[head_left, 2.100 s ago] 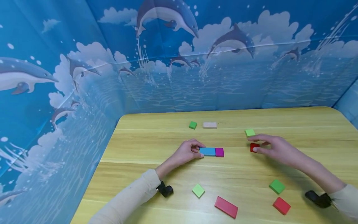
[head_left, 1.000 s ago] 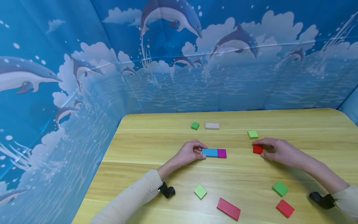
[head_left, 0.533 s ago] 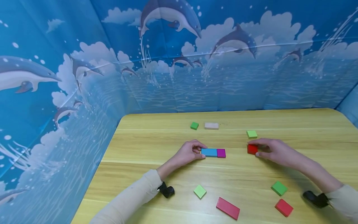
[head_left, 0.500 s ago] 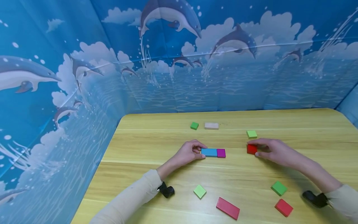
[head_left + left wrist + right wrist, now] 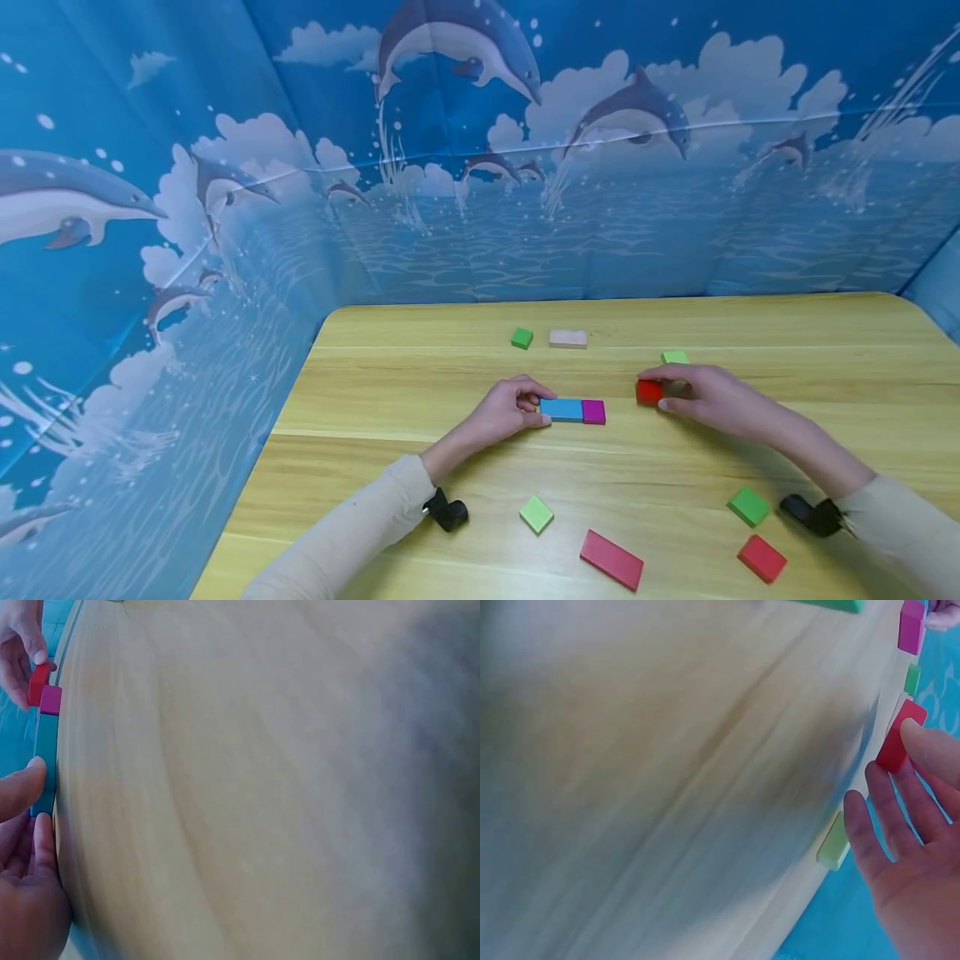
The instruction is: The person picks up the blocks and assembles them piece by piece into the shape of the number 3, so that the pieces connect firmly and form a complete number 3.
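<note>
On the table's middle, a blue block (image 5: 562, 410) lies end to end with a smaller magenta block (image 5: 593, 412). My left hand (image 5: 502, 414) pinches the blue block's left end between thumb and fingers. To the right, my right hand (image 5: 712, 400) pinches a small red block (image 5: 648, 392) between thumb and fingertips, apart from the magenta one in the head view. The right wrist view shows the thumb pressed on the face of that red block (image 5: 901, 736), with the other fingers spread. In the left wrist view the left thumb rests along the blue block (image 5: 46, 746).
Behind stand a green block (image 5: 522, 337) and a pale pinkish block (image 5: 567, 338). A light green block (image 5: 675, 357) is partly hidden behind my right hand. Nearer lie another light green block (image 5: 536, 514), a long red block (image 5: 611, 560), a green block (image 5: 747, 506) and a red block (image 5: 762, 558).
My right hand has taken the small red block between its fingers and carried it left, toward the magenta block. The left hand and the blue and magenta blocks stay in place.
</note>
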Available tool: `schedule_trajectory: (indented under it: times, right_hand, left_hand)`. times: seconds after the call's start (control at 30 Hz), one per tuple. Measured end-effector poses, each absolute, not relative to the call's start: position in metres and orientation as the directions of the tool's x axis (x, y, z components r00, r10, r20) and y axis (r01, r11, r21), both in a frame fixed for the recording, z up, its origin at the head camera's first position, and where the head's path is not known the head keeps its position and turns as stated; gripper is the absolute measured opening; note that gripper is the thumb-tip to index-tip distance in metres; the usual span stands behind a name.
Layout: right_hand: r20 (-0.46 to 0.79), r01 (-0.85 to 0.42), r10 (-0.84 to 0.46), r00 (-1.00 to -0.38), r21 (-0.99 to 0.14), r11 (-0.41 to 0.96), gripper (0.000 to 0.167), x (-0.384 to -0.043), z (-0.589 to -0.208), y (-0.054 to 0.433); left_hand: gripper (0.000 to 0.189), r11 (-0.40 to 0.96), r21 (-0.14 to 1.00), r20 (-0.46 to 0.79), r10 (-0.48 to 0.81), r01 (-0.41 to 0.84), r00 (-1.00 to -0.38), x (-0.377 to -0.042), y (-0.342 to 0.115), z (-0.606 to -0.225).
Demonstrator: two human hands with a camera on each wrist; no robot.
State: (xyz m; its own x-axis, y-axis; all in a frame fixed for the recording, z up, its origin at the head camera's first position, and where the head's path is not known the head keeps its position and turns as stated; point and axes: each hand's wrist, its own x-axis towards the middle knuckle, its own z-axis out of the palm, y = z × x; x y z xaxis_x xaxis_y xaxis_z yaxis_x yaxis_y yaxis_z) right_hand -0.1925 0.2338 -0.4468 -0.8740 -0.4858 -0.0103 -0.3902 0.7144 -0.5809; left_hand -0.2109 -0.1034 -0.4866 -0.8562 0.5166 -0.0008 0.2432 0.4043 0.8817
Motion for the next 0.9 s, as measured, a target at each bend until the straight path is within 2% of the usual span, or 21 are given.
schedule_trajectory:
  times: [0.27, 0.9]
  right_hand:
    - [0.008, -0.420, -0.512, -0.859, -0.581, 0.697, 0.045, -0.202, -0.444, 0.220]
    - [-0.067, -0.426, -0.566, -0.822, -0.588, 0.687, 0.040, -0.221, -0.440, 0.190]
  left_hand:
    - [0.029, 0.410, 0.879, -0.003, 0.515, 0.243, -0.857, -0.210, -0.102, -0.486]
    - [0.029, 0.413, 0.881, -0.008, 0.502, 0.232, -0.865, -0.210, -0.102, -0.485]
